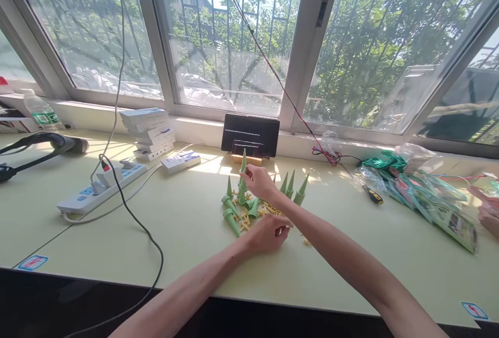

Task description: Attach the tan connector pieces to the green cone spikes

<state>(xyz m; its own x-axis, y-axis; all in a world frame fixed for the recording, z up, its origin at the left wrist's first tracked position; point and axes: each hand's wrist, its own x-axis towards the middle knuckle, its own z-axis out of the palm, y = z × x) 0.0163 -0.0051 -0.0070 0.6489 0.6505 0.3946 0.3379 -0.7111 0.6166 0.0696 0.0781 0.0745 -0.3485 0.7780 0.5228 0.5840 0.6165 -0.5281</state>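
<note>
My right hand reaches across above my left arm. Its thumb and fingers pinch an upright green cone with a pointed tip. Several other green cones lie or stand around it, among them a tilted cone at the front left and a standing cone on the right. My left hand rests low over the table in front of the pile, its fingers curled together; what they hold, if anything, is hidden. Small yellow peg-like pieces are scattered between the cones, partly covered by my hands.
Behind the cones a dark tablet leans on a stand. To the left are a white power strip, loose cables, stacked white boxes and a headset. On the right lie a utility knife, plastic packets and another person's hand.
</note>
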